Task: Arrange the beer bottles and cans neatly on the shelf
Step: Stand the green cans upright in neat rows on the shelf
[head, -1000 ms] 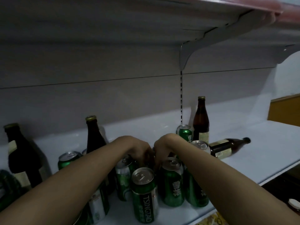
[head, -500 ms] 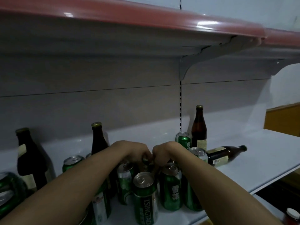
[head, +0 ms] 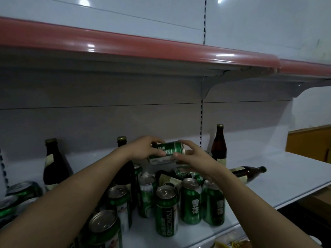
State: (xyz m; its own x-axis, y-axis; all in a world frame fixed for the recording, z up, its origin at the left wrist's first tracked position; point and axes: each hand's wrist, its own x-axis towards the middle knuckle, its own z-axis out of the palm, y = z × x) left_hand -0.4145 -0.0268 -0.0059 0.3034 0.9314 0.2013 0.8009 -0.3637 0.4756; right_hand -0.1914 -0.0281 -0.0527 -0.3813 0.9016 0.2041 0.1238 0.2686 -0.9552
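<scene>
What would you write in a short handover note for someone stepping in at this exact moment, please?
Left hand and right hand together grip one green can, held on its side in the air above the cluster.
Below it, upright green cans crowd the front of the shelf, and one can lies on its side behind them.
Brown bottles: one upright at the back right, one lying down beside it, others upright at the left.
Done: little looks sorted.
Left: place the held can, stand the lying bottle and can up, line everything in rows.
</scene>
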